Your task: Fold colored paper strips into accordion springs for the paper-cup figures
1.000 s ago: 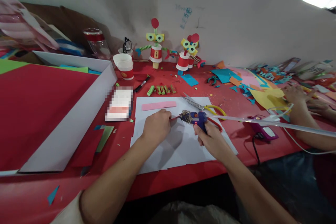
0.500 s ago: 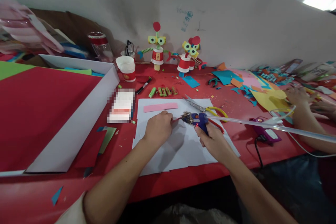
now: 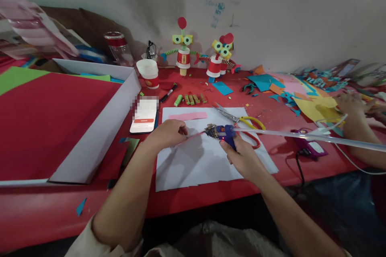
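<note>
My right hand (image 3: 243, 154) is wrapped round the handle of a blue glue gun (image 3: 225, 133), whose crusted nozzle points left. A long clear glue stick (image 3: 301, 137) runs out of its back to the right. My left hand (image 3: 170, 133) pinches one end of a thin pink-red strip (image 3: 193, 136); the strip's other end is at the nozzle tip. Both hands are over white paper sheets (image 3: 196, 172). A flat pink strip (image 3: 187, 116) lies on the paper's upper part. Open scissors (image 3: 238, 119) with yellow and red handles lie behind the glue gun.
A large box (image 3: 102, 136) stands left, beside a phone (image 3: 144, 118). Stacked paper cups (image 3: 148, 73), folded paper springs (image 3: 189, 99) and paper-cup figures (image 3: 183, 57) are behind. Right are a purple device (image 3: 309, 144), coloured paper scraps (image 3: 262, 83) and another person's hands (image 3: 351, 104).
My left hand has moved left, away from the nozzle, so more of the thin strip shows between them. My right hand still holds the glue gun. The camera view has shifted slightly.
</note>
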Action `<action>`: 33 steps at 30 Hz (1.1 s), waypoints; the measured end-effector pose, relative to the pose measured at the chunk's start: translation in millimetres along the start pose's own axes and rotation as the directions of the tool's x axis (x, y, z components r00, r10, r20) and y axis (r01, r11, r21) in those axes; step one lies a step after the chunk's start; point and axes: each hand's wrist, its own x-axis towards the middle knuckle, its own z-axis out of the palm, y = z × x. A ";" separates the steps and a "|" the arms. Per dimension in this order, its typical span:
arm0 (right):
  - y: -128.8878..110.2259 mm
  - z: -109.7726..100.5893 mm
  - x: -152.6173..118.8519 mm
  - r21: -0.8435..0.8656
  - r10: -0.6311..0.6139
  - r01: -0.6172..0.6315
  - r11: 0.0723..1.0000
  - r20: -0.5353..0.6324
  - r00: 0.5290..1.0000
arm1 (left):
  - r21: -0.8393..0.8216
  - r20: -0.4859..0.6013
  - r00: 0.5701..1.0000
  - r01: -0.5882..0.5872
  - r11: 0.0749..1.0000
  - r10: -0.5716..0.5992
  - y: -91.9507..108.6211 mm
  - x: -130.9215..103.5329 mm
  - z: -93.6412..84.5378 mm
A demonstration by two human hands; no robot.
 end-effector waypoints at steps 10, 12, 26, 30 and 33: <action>-19.1 13.0 -6.7 0.018 -0.023 0.021 1.000 0.082 0.996 | -0.081 0.132 0.991 0.026 0.996 -0.015 -6.2 -6.9 -13.3; -20.9 14.6 -7.0 0.010 -0.019 0.018 1.000 0.082 0.996 | -0.068 0.176 0.984 0.036 0.997 -0.024 -8.7 -10.7 -18.5; -39.2 30.5 -13.2 0.059 -0.070 0.060 0.996 0.184 0.980 | -0.161 0.113 0.993 0.052 0.986 -0.034 -35.8 -18.6 -29.0; -45.6 33.8 -15.8 0.028 -0.068 0.064 0.998 0.226 0.972 | -0.223 0.072 0.996 0.059 0.973 -0.044 -37.0 -18.3 -29.1; -47.7 36.5 -18.4 0.016 -0.078 0.076 0.997 0.242 0.967 | -0.232 0.037 0.998 0.059 0.971 -0.052 -36.1 -18.8 -29.5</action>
